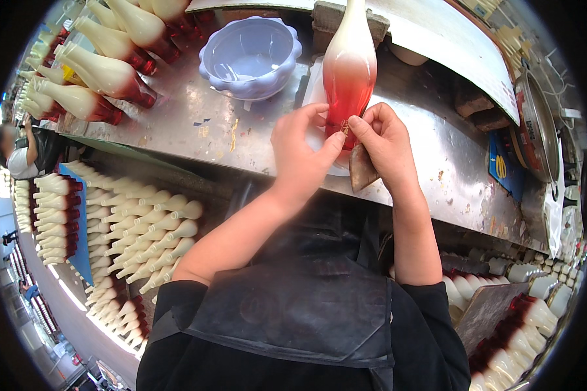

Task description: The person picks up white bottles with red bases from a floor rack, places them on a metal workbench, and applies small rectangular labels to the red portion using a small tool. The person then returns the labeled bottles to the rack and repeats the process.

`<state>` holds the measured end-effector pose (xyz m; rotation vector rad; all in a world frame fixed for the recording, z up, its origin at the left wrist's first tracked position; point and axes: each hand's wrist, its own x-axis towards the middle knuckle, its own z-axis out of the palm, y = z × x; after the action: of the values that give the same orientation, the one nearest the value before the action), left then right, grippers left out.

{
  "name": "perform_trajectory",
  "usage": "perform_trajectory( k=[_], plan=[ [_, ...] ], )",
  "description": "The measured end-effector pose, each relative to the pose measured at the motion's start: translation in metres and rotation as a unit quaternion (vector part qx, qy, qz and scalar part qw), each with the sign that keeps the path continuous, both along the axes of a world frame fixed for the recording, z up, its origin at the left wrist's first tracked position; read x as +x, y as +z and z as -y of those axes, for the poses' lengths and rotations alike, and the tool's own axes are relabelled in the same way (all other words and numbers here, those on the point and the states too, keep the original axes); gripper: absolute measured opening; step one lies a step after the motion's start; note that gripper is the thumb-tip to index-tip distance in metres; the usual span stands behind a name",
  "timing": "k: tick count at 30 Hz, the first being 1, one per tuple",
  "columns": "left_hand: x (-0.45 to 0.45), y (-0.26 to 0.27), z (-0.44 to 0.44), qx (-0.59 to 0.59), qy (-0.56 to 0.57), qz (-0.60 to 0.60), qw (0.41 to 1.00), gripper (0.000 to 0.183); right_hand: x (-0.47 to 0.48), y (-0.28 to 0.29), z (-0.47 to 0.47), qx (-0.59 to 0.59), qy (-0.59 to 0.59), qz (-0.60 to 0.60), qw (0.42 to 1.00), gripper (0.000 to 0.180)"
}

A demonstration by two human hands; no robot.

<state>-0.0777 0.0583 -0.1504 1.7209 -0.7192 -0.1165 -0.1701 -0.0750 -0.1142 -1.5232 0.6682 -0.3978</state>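
Observation:
A tall glass bottle point(349, 73), cream at the neck and red at the base, lies or leans on the bench straight before me, its base towards me. Gold-coloured marks show low on its red part. My left hand point(303, 151) is at the left of the base, thumb against the glass and fingers curved round the side. The thumb of my right hand point(386, 141) rests beside the gold marks. Below its palm is a flat brown scraper-like piece point(363, 168), which the right hand seems to hold; its grip is partly hidden. White paper lies beneath the bottle.
A scalloped lilac plastic bowl point(252, 58) stands left of the bottle on the metal bench point(176, 132). Several similar bottles point(98, 73) are at the bench's left end. Yellow-handled scissors point(500, 166) lie at the right. More bottles point(151, 220) stand below left; a person point(24, 156) is farther left.

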Motion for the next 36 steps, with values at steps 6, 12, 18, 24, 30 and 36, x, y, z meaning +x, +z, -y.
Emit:
perform_trajectory(
  k=[6, 12, 18, 24, 30, 36],
  plan=[
    [0.002, -0.003, 0.000, -0.020, -0.010, -0.016, 1.000, 0.040, -0.003, -0.003, 0.004, 0.012, 0.001, -0.007, 1.000, 0.020],
    [0.005, -0.001, 0.000, -0.052, -0.019, -0.064, 0.996, 0.031, -0.010, -0.003, -0.009, -0.057, 0.013, -0.036, 0.998, 0.021],
    [0.006, 0.000, 0.001, -0.051, -0.027, -0.097, 0.994, 0.032, -0.008, -0.009, -0.010, -0.112, 0.014, -0.053, 0.992, 0.028],
    [0.007, -0.001, 0.001, -0.047, -0.023, -0.109, 0.993, 0.034, -0.008, -0.009, -0.010, -0.100, 0.019, -0.046, 0.994, 0.028],
    [0.007, -0.001, 0.001, -0.044, -0.020, -0.101, 0.994, 0.035, -0.012, -0.006, -0.005, -0.019, 0.027, -0.028, 0.999, 0.018],
    [0.007, 0.000, 0.000, -0.009, -0.018, -0.058, 0.998, 0.040, -0.027, -0.001, 0.014, 0.049, 0.005, -0.014, 0.999, 0.028]
  ],
)
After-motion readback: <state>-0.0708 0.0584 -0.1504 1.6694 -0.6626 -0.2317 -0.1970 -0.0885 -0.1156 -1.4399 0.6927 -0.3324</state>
